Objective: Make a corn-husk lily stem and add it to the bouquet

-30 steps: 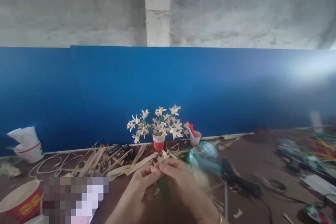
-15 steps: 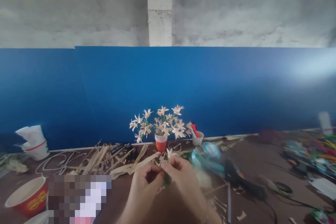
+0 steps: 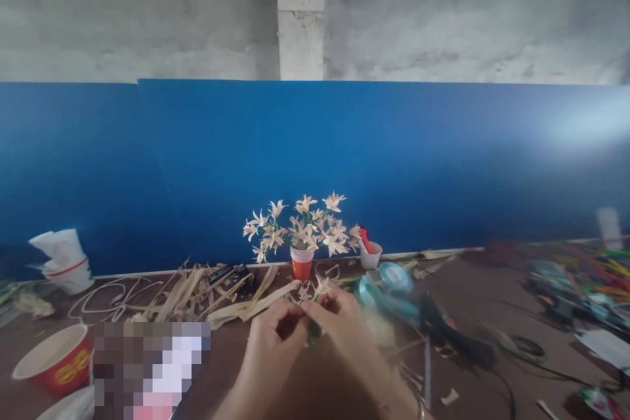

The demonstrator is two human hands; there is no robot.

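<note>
Left hand (image 3: 275,341) and right hand (image 3: 339,325) both pinch a small pale flower on a green stem (image 3: 313,328) over the table (image 3: 472,315); red cup of flowers (image 3: 301,266) at 12 o'clock.

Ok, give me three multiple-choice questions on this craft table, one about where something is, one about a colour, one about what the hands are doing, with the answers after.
1. Where does the cup of pale flowers stand?
A. By the blue panel, beyond the hands
B. At the table's near left corner
C. Far right among the coloured sticks

2. What colour is that cup?
A. Blue
B. Red with a white rim
C. Black

3. What are the left hand and right hand doing?
A. Lying flat and apart
B. Pinching a small flower on a green stem between them
C. Gripping the dark tool on the right

Answers: 1 A, it sits against the panel, behind the fingers. 2 B, red body, white band on top. 3 B, both sets of fingertips meet on the stem.
</note>
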